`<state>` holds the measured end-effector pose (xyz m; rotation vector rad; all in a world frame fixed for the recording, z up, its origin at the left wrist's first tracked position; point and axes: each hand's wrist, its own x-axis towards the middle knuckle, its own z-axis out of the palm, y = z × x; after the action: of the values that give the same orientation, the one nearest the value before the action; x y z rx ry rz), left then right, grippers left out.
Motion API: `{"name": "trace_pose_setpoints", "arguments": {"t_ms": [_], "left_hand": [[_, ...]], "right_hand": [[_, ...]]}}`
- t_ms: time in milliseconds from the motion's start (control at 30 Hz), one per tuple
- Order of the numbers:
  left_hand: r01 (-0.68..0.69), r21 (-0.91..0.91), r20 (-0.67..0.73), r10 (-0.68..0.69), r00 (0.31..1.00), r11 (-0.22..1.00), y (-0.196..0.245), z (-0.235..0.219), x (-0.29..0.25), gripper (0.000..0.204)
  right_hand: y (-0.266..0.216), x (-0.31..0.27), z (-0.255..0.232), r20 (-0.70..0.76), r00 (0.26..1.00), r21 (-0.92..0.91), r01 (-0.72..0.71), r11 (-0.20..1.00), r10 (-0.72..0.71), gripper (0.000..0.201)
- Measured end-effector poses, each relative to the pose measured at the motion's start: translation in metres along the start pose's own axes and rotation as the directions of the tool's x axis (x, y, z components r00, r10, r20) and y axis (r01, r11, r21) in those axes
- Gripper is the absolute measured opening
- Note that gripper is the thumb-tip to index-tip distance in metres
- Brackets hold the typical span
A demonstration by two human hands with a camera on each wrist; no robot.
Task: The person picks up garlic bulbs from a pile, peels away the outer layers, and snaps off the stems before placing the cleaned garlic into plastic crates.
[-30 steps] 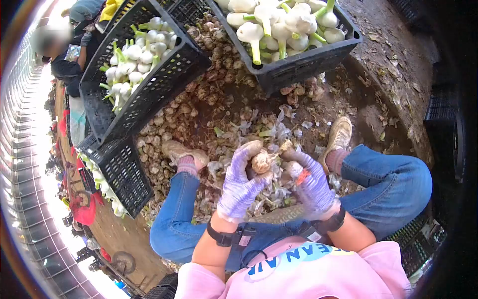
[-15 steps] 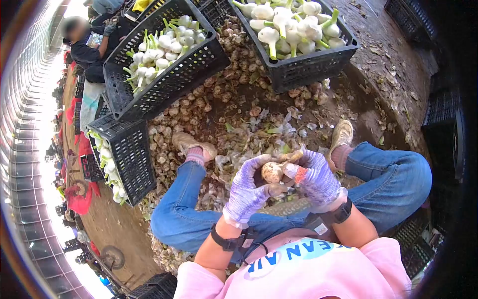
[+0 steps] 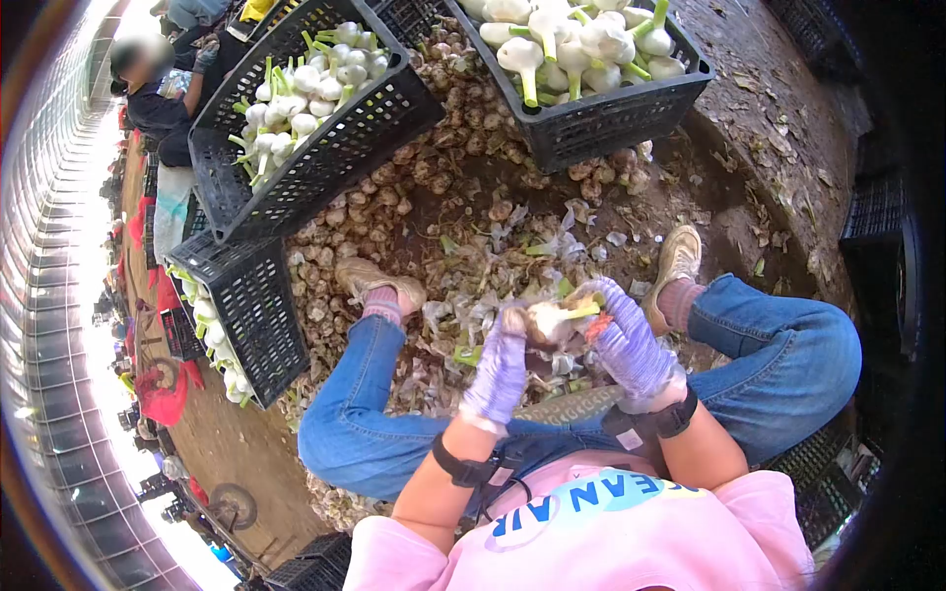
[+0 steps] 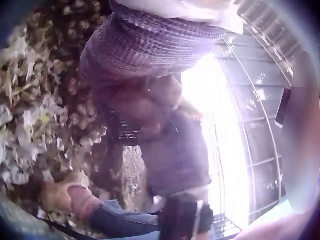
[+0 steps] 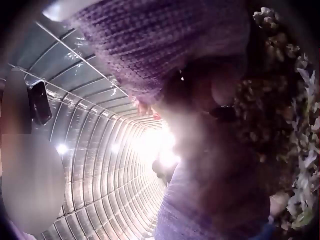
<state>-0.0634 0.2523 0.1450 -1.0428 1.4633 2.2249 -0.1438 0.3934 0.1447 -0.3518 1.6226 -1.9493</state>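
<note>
Both hands wear purple knitted gloves and are clamped on one dirty, papery-skinned garlic bulb [image 3: 545,320] held between the knees, above the ground: the left hand [image 3: 501,366] grips its left side with curled fingers, and the right hand [image 3: 627,337] pinches the short green stalk end on its right. Below lies a heap of pale peeled garlic skins [image 3: 493,266] beside unpeeled brown bulbs [image 3: 434,167]. Black plastic crates [image 3: 325,148] of cleaned white garlic with green stems [image 3: 581,44] stand beyond (the wrist views are too blurred to add detail).
</note>
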Motion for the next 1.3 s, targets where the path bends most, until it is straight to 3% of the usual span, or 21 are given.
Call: {"name": "trace_pose_setpoints", "arguments": {"t_ms": [33,100,133,167,200,233,300,467,533,567,633,667,700,833,900,967,1033,1100,1200,1267,1300], "left_hand": [[-0.243,0.202,-0.1,0.267,0.959,0.949,-0.006,0.003,0.003,0.071],[-0.548,0.607,-0.112,0.745,0.658,0.575,-0.01,0.011,0.005,0.064],[-0.514,0.301,-0.173,0.576,0.799,0.803,-0.003,0.024,-0.007,0.061],[-0.512,0.303,-0.178,0.575,0.798,0.804,-0.002,0.02,-0.008,0.061],[-0.475,0.05,-0.156,0.476,0.865,0.879,-0.001,0.013,-0.008,0.06],[-0.392,-0.206,-0.1,0.379,0.92,0.897,-0.002,0.008,-0.006,0.059],[-0.431,-0.179,-0.129,0.413,0.901,0.884,0.001,0.005,-0.002,0.058],[-0.324,-0.143,0.079,0.337,0.938,0.935,0.033,0.003,-0.017,0.069],[-0.237,-0.074,0.065,0.242,0.968,0.969,0.041,0.001,-0.026,0.074],[-0.237,-0.075,0.064,0.242,0.968,0.969,0.041,-0.001,-0.026,0.074],[-0.18,-0.202,0.147,0.212,0.966,0.963,0.037,-0.008,-0.024,0.072],[-0.163,-0.286,0.254,0.238,0.937,0.944,0.035,-0.016,-0.022,0.069],[-0.162,-0.286,0.255,0.238,0.937,0.945,0.037,-0.013,-0.022,0.069],[-0.369,-0.246,0.054,0.393,0.918,0.896,0.036,-0.003,-0.019,0.076],[-0.51,0.002,-0.012,0.51,0.86,0.86,0.031,-0.003,-0.015,0.075],[-0.55,0.082,0.007,0.551,0.834,0.831,0.027,-0.004,-0.018,0.066],[-0.56,0.52,0.052,0.631,0.774,0.645,0.028,-0.002,-0.024,0.062],[-0.541,0.537,0.027,0.628,0.778,0.647,0.027,0.001,-0.026,0.058],[-0.532,0.509,0.024,0.607,0.794,0.677,0.024,-0.001,-0.025,0.053],[-0.471,0.132,0.014,0.473,0.881,0.872,0.026,0.0,-0.022,0.061],[-0.47,0.133,0.016,0.473,0.881,0.872,0.029,0.002,-0.023,0.061]], "right_hand": [[0.004,-0.001,0.001,-0.05,0.985,0.205,-0.149,0.967,0.163,0.02],[0.015,-0.001,0.001,-0.028,0.995,0.041,-0.093,0.995,0.094,0.023],[0.016,0.001,0.001,0.035,0.991,-0.187,0.134,0.973,-0.129,0.024],[0.016,0.003,0.003,0.149,0.933,-0.382,0.36,0.851,-0.328,0.025],[-0.001,-0.001,0.01,0.142,0.953,0.178,-0.289,0.941,0.266,0.025],[-0.007,-0.002,0.009,0.14,0.953,0.179,-0.29,0.94,0.267,0.025],[-0.012,-0.002,0.006,0.311,0.897,0.639,-0.441,0.631,0.313,0.026],[-0.01,-0.003,0.003,0.193,0.936,0.43,-0.35,0.832,0.294,0.028],[-0.028,-0.005,0.0,0.313,0.907,0.717,-0.421,0.555,0.284,0.027],[-0.026,-0.004,-0.001,0.314,0.906,0.717,-0.423,0.555,0.285,0.027],[-0.015,-0.001,-0.005,0.171,0.923,0.888,-0.296,0.352,0.345,0.026],[0.0,0.006,-0.005,0.044,0.973,0.938,-0.118,0.325,0.226,0.028],[-0.014,0.014,-0.012,-0.003,0.939,0.91,-0.14,0.39,0.343,0.029],[-0.016,0.009,0.001,-0.222,0.965,0.367,-0.049,0.929,0.138,0.038],[-0.027,-0.002,0.001,0.026,0.98,0.267,-0.197,0.944,0.197,0.039],[-0.026,-0.006,0.01,0.034,0.975,0.251,-0.221,0.942,0.22,0.034],[-0.015,-0.008,0.012,0.017,0.979,0.241,-0.203,0.949,0.205,0.03],[-0.006,-0.007,0.013,0.002,0.983,0.23,-0.182,0.956,0.186,0.027],[-0.004,-0.007,0.015,-0.05,0.999,-0.098,0.017,0.995,-0.022,0.021],[-0.01,-0.004,0.017,-0.102,0.994,-0.107,-0.052,0.993,0.041,0.016],[-0.013,-0.004,0.016,-0.105,0.994,-0.106,-0.052,0.993,0.041,0.016]]}}
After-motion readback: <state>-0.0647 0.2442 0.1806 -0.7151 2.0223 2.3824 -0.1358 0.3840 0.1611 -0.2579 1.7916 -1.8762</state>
